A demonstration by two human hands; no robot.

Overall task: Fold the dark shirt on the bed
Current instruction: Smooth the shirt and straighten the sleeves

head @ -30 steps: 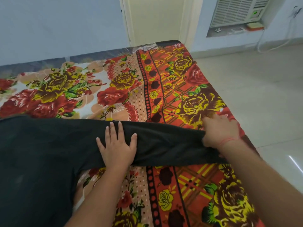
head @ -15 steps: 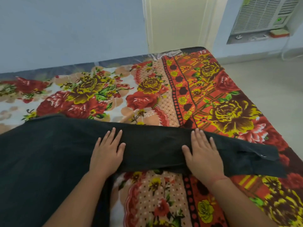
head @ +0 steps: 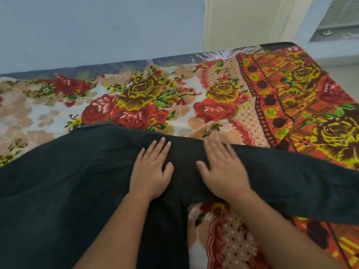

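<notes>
The dark shirt (head: 64,183) lies spread over the near half of the bed (head: 147,101), its long sleeve (head: 295,183) stretched out to the right. My left hand (head: 151,171) rests flat on the cloth where the sleeve meets the body, fingers straight. My right hand (head: 223,169) lies flat on the sleeve just to the right of it, fingers spread and slightly blurred. The two hands are a palm's width apart. The sleeve's cuff runs past the right edge of the view.
The bed carries a floral cover in red, yellow and cream. A pale blue wall (head: 97,26) runs along its far edge, with a cream door frame (head: 242,20) beyond. An air conditioner (head: 340,18) sits in the wall at the top right above the floor (head: 345,78).
My right hand has slid left along the sleeve, from its cuff end to right beside my left hand. The view has shifted left, so the bed's right edge has left the frame.
</notes>
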